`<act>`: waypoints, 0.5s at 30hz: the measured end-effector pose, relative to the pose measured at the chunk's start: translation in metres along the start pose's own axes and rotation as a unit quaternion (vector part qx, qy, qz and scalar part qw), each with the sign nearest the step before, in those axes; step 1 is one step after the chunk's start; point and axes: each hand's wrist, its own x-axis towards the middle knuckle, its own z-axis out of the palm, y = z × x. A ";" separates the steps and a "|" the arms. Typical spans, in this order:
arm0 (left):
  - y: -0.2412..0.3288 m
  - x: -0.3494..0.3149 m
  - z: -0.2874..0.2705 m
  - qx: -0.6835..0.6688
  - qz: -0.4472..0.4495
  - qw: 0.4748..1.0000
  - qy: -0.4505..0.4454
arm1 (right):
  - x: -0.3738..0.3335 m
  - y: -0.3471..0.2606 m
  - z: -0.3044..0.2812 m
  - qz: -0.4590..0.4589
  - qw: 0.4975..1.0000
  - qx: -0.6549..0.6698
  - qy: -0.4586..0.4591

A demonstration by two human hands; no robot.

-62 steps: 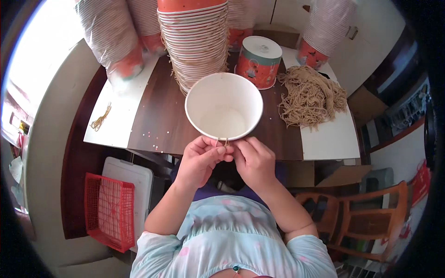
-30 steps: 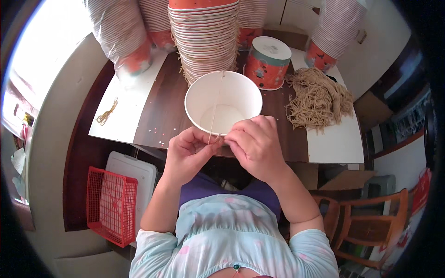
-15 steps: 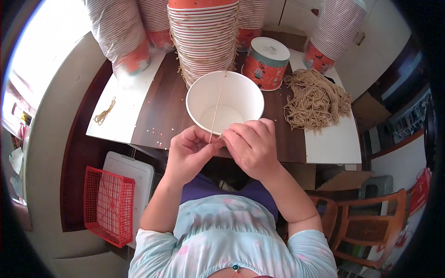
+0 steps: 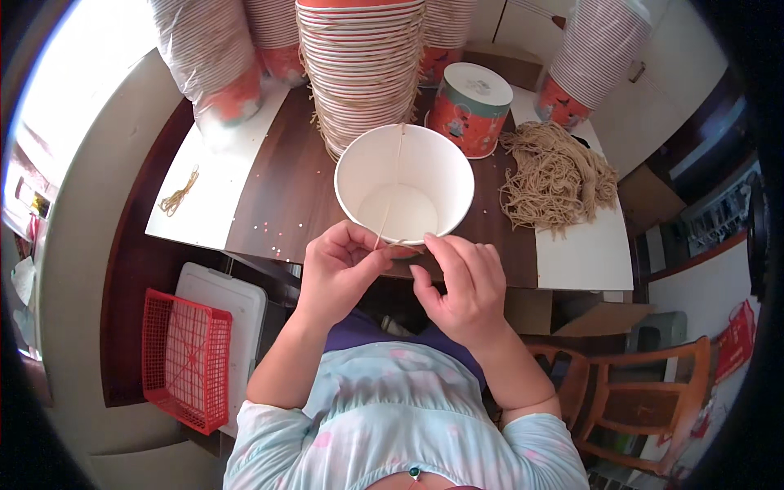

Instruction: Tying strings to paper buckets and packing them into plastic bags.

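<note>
A white paper bucket (image 4: 445,184) stands tilted toward me at the table's near edge, its inside showing. Thin tan string (image 4: 386,214) crosses its mouth from the far rim to the near rim. My left hand (image 4: 343,265) pinches the string between thumb and forefinger at the near rim. Beside it, my right hand (image 4: 465,282) has thumb and forefinger apart, the forefinger's tip against the rim. A short bit of string shows at the rim between the hands; whether it is knotted I cannot tell.
Behind the bucket rises a tall stack of nested buckets (image 4: 363,73) with strings hanging from them. An upside-down orange bucket (image 4: 469,114) and a heap of tan strings (image 4: 559,180) lie right. A small string bundle (image 4: 180,193) is left. Below are a red basket (image 4: 186,359) and a wooden chair (image 4: 645,400).
My right hand has let go of the string and drawn slightly right, its thumb and forefinger parting. The string across the mouth looks slacker. The bucket sits slightly farther right in view.
</note>
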 end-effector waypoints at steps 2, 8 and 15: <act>0.002 -0.001 0.001 -0.005 -0.005 1.000 -0.009 | 0.004 0.002 0.000 -0.008 0.999 -0.038 0.003; 0.001 -0.003 0.004 -0.004 0.007 1.000 0.001 | 0.001 0.013 0.015 -0.091 0.995 -0.034 0.010; 0.002 -0.009 0.010 0.080 0.008 0.996 0.025 | -0.005 0.008 0.013 -0.099 0.993 -0.001 0.057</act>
